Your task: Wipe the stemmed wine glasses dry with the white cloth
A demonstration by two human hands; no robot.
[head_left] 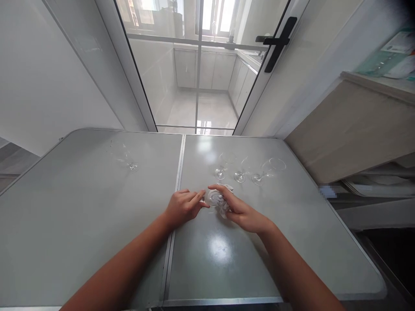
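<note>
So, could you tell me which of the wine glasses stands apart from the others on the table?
The lone wine glass on the table's left panel, far left of the seam; the other three cluster on the right panel beyond the hands.

Count of stemmed glasses on the table (81,224): five in all. One lies alone at far left (125,157); three stand in a row at centre right (223,165), (244,169), (268,169); one (215,198) is between the hands with one white cloth (226,203). Hands: two, left hand (183,207) and right hand (241,211). Tables: one.
</note>
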